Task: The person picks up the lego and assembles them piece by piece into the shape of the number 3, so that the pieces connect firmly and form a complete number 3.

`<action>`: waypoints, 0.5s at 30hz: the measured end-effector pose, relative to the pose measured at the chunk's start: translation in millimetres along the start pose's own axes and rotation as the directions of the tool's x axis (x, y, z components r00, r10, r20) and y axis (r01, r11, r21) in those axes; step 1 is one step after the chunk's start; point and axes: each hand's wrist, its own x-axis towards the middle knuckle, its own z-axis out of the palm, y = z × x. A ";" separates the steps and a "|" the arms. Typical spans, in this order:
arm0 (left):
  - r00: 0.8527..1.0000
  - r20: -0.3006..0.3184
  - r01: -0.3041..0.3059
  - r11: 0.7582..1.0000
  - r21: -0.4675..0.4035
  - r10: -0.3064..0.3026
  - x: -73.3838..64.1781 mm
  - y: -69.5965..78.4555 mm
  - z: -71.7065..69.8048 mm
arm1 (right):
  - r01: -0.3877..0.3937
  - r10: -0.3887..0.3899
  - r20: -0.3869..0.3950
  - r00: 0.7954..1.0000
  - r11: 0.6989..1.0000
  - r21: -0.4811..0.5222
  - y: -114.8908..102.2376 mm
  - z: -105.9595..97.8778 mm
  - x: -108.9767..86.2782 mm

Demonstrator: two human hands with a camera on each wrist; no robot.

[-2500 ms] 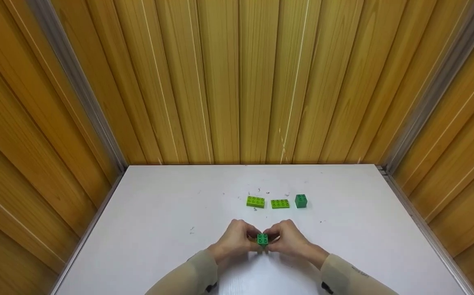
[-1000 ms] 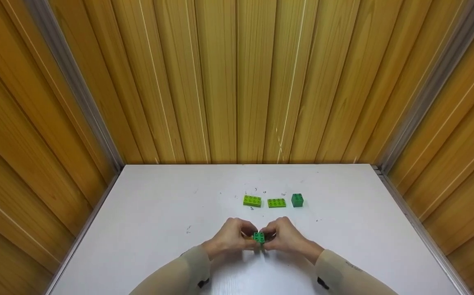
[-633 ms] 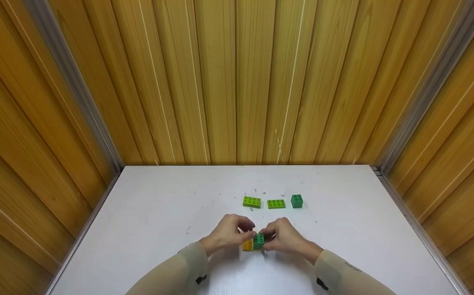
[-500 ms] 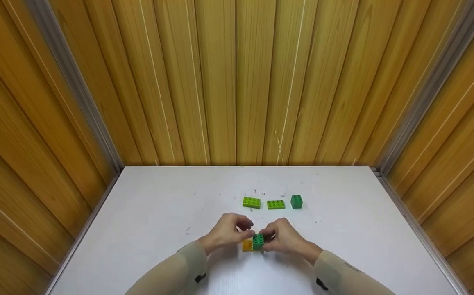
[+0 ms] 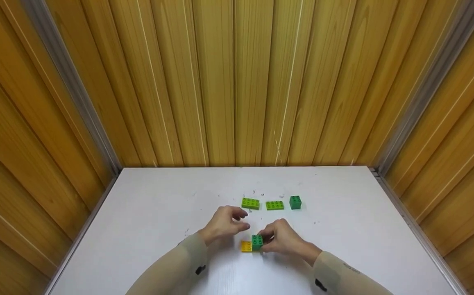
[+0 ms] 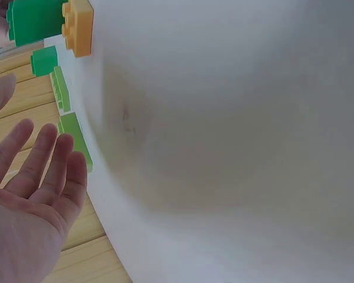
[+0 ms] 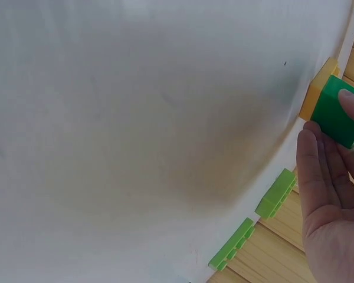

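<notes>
My right hand (image 5: 284, 237) pinches a green toy building brick (image 5: 257, 242) near the middle front of the table. That brick stands on one end of a flat yellow brick (image 5: 246, 246), whose bare studs stick out to the left. The right wrist view has the thumb on the side of the green brick (image 7: 336, 115), with the yellow brick (image 7: 317, 91) against its underside. My left hand (image 5: 222, 223) hovers up and left of the pair, touching neither. In the left wrist view its fingers (image 6: 32, 162) are spread and relaxed, holding nothing.
Behind the hands lie a lime-green brick (image 5: 250, 203), a thinner lime-green brick (image 5: 274, 205) and a second green brick (image 5: 295, 202), in a row on the white table (image 5: 159, 205). Wood-patterned walls (image 5: 216, 82) enclose the back and sides.
Both hands held the green brick at first. The left hand has let go and drawn away leftward and back, exposing the yellow brick. The right hand keeps its hold.
</notes>
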 end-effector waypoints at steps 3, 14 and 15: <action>1.000 -0.014 0.000 1.000 -0.003 0.000 4.5 -0.6 -1.8 | -0.023 0.023 0.005 1.000 1.000 -0.014 -1.9 -0.6 -0.1; 0.993 -0.077 0.084 0.996 -0.028 -0.086 21.7 -2.0 -9.4 | -0.063 0.063 0.000 0.998 0.998 -0.015 -5.3 0.5 2.4; 0.992 -0.078 0.092 0.995 -0.026 -0.094 23.2 -2.1 -9.6 | -0.067 0.067 0.001 0.998 0.998 -0.013 -5.4 0.6 2.4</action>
